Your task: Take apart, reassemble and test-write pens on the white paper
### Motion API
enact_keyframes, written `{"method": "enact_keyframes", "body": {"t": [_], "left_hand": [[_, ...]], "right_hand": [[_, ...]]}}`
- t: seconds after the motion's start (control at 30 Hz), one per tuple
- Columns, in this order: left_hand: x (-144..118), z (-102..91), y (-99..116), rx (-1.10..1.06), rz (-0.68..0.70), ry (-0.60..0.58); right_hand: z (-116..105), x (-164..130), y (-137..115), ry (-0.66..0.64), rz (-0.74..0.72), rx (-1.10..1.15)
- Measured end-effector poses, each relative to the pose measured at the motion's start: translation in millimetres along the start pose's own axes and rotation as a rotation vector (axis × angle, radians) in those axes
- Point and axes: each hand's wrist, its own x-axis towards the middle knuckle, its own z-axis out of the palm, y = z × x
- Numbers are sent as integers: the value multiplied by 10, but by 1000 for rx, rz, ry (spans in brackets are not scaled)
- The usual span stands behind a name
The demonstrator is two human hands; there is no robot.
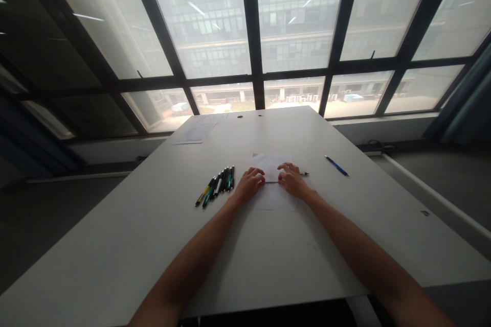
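Two bare forearms reach out over the white table (pixel 115 245). Left hand (pixel 251 183) and right hand (pixel 291 180) press curled fingers down on a white paper sheet (pixel 273 163), seemingly mid-fold, its crease unfinished. Pens (pixel 218 185) lie just left; a blue pen (pixel 336 165) lies farther right.

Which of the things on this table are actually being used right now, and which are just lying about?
In use:
left hand
right hand
pen held between both hands
sheet of paper under the hands

Lying about:
row of pens left of the hands
blue pen to the right
papers at the far left corner
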Motion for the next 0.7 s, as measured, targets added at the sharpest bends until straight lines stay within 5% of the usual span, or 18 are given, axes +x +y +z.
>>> {"method": "enact_keyframes", "body": {"t": [0.33, 0.7], "left_hand": [[-12, 7, -18, 19, -80, 91], [-24, 85, -54, -34, -109, 23]], "right_hand": [[-38, 2, 69, 137, 162, -21], [-14, 14, 148, 200, 244, 122]]}}
